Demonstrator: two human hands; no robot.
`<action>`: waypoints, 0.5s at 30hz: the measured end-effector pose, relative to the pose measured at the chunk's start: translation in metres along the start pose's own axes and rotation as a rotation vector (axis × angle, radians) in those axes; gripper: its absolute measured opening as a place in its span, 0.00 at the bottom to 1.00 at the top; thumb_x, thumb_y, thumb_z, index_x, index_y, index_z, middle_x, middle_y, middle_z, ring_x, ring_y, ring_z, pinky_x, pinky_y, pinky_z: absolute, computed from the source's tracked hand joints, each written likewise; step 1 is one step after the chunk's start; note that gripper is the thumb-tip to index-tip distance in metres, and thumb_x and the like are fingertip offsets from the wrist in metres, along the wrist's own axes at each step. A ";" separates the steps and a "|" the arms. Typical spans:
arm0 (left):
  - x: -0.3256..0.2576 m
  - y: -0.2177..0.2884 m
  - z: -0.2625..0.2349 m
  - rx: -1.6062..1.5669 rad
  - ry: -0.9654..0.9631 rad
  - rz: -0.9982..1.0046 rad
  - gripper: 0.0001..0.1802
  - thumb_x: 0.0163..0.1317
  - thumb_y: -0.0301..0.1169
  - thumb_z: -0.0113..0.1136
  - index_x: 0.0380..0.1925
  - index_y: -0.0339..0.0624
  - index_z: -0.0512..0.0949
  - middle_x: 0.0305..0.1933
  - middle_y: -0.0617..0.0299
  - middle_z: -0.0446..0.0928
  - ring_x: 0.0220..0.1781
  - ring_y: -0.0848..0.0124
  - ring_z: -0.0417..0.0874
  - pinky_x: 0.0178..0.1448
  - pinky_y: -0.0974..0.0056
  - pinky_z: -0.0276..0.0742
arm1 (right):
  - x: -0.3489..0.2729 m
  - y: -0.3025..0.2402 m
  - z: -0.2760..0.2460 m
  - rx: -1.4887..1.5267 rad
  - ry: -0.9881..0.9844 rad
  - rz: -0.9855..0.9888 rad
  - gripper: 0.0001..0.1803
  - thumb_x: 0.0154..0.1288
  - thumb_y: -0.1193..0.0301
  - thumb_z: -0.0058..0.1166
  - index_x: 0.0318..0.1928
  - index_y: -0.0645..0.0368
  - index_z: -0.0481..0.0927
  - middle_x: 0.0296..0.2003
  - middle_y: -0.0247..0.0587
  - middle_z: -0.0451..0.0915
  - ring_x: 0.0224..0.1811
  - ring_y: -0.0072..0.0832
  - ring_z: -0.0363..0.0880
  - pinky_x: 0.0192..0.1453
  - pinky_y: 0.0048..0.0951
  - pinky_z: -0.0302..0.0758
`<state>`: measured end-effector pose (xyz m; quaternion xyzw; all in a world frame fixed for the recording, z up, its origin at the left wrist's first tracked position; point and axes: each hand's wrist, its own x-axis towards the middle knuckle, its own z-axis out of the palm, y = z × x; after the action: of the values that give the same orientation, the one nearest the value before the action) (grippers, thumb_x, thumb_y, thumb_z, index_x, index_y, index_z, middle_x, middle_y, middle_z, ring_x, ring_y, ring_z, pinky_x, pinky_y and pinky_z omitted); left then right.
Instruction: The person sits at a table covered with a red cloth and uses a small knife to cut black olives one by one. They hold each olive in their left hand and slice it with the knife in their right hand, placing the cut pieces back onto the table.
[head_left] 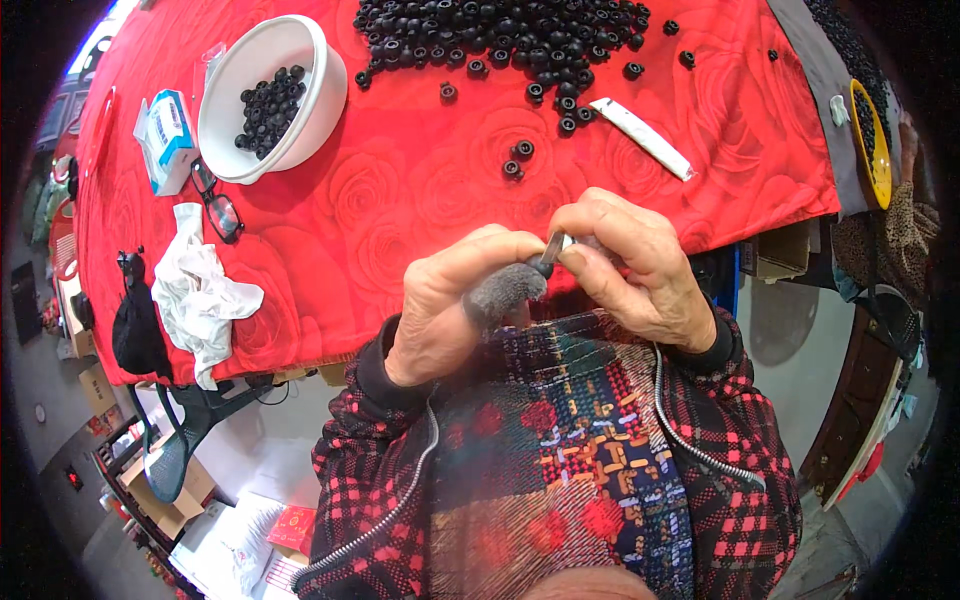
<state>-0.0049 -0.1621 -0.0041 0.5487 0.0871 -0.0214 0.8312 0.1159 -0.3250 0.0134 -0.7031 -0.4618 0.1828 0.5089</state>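
My left hand [450, 300] wears a grey finger cover on the thumb and pinches a small black ring-shaped part [543, 266] at its tip. My right hand [630, 265] meets it from the right, holding a small silver metal piece [557, 243] against that part. Both hands hover just above the near edge of the table, covered in a red rose-patterned cloth [400, 190]. A large heap of the same black ring parts [500, 35] lies at the far side, with a few strays [516, 160] nearer me.
A white bowl [320, 95] holding several black parts sits at the far left. Beside it lie a blue-and-white box [170, 135], black glasses [218, 205] and a crumpled white cloth [195, 290]. A white stick-like packet [645, 135] lies right of centre. A yellow dish [875, 150] sits far right.
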 end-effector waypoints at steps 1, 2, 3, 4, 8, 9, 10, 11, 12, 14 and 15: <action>0.001 0.000 -0.001 0.027 -0.022 -0.001 0.14 0.60 0.18 0.55 0.47 0.34 0.77 0.36 0.64 0.74 0.32 0.80 0.75 0.34 0.75 0.72 | -0.001 0.001 0.000 0.005 -0.004 -0.006 0.07 0.58 0.77 0.54 0.38 0.66 0.74 0.27 0.47 0.73 0.29 0.42 0.74 0.32 0.36 0.70; 0.002 0.000 -0.003 0.055 -0.044 -0.002 0.14 0.60 0.18 0.55 0.47 0.34 0.77 0.36 0.64 0.74 0.32 0.80 0.75 0.34 0.75 0.72 | -0.001 0.002 -0.001 0.011 -0.009 -0.011 0.07 0.58 0.77 0.54 0.37 0.66 0.75 0.27 0.47 0.73 0.29 0.42 0.74 0.32 0.36 0.70; 0.002 0.000 -0.004 0.082 -0.066 -0.003 0.14 0.60 0.18 0.55 0.47 0.34 0.77 0.36 0.64 0.74 0.32 0.80 0.76 0.34 0.75 0.72 | 0.000 0.003 -0.001 0.017 -0.013 -0.017 0.07 0.58 0.77 0.54 0.37 0.66 0.75 0.27 0.46 0.73 0.29 0.41 0.74 0.32 0.36 0.70; 0.002 0.000 -0.004 0.035 -0.069 -0.013 0.14 0.61 0.19 0.54 0.47 0.34 0.77 0.36 0.64 0.74 0.32 0.80 0.76 0.34 0.75 0.72 | 0.000 0.004 -0.002 0.018 -0.025 -0.030 0.07 0.57 0.77 0.54 0.37 0.66 0.75 0.27 0.46 0.73 0.29 0.41 0.74 0.32 0.36 0.70; 0.000 -0.005 -0.007 -0.116 -0.100 -0.069 0.13 0.63 0.21 0.52 0.48 0.35 0.77 0.37 0.66 0.75 0.32 0.80 0.76 0.35 0.75 0.73 | 0.003 0.008 -0.004 0.028 -0.070 -0.060 0.08 0.56 0.77 0.55 0.37 0.65 0.75 0.27 0.45 0.73 0.29 0.41 0.74 0.31 0.36 0.70; 0.000 -0.007 -0.008 -0.146 -0.113 -0.087 0.13 0.64 0.21 0.52 0.48 0.36 0.77 0.37 0.66 0.75 0.32 0.80 0.76 0.35 0.75 0.73 | 0.003 0.010 -0.004 0.032 -0.082 -0.062 0.08 0.56 0.77 0.56 0.37 0.64 0.76 0.27 0.45 0.73 0.29 0.41 0.74 0.31 0.36 0.70; 0.000 -0.008 -0.009 -0.158 -0.117 -0.108 0.13 0.64 0.22 0.52 0.48 0.36 0.76 0.37 0.66 0.75 0.31 0.80 0.76 0.35 0.74 0.73 | 0.003 0.011 -0.005 0.032 -0.096 -0.068 0.08 0.56 0.77 0.56 0.37 0.64 0.76 0.27 0.45 0.73 0.29 0.41 0.74 0.31 0.36 0.70; 0.000 -0.008 -0.010 -0.171 -0.121 -0.129 0.13 0.65 0.23 0.52 0.48 0.36 0.76 0.37 0.66 0.75 0.31 0.80 0.76 0.35 0.74 0.73 | 0.003 0.013 -0.005 0.033 -0.111 -0.073 0.08 0.56 0.77 0.56 0.37 0.64 0.76 0.27 0.45 0.73 0.29 0.41 0.74 0.31 0.36 0.70; 0.000 -0.009 -0.010 -0.183 -0.125 -0.150 0.13 0.65 0.25 0.52 0.49 0.36 0.76 0.36 0.66 0.76 0.31 0.80 0.76 0.35 0.74 0.73 | 0.003 0.014 -0.005 0.034 -0.125 -0.078 0.08 0.55 0.77 0.56 0.37 0.64 0.76 0.27 0.44 0.73 0.28 0.41 0.74 0.31 0.36 0.70; 0.000 -0.009 -0.011 -0.197 -0.126 -0.192 0.13 0.65 0.27 0.53 0.49 0.36 0.76 0.36 0.66 0.76 0.30 0.80 0.77 0.35 0.74 0.73 | 0.004 0.016 -0.006 0.035 -0.136 -0.085 0.07 0.56 0.76 0.55 0.37 0.64 0.76 0.26 0.44 0.73 0.28 0.40 0.74 0.31 0.36 0.70; 0.000 -0.009 -0.012 -0.205 -0.127 -0.213 0.13 0.65 0.28 0.54 0.48 0.35 0.76 0.36 0.66 0.77 0.30 0.80 0.77 0.34 0.73 0.73 | 0.005 0.016 -0.006 0.035 -0.141 -0.088 0.07 0.56 0.76 0.55 0.36 0.64 0.76 0.26 0.44 0.73 0.28 0.40 0.74 0.31 0.35 0.70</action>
<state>-0.0073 -0.1548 -0.0166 0.4462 0.0937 -0.1353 0.8797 0.1298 -0.3252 0.0024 -0.6583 -0.5238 0.2175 0.4950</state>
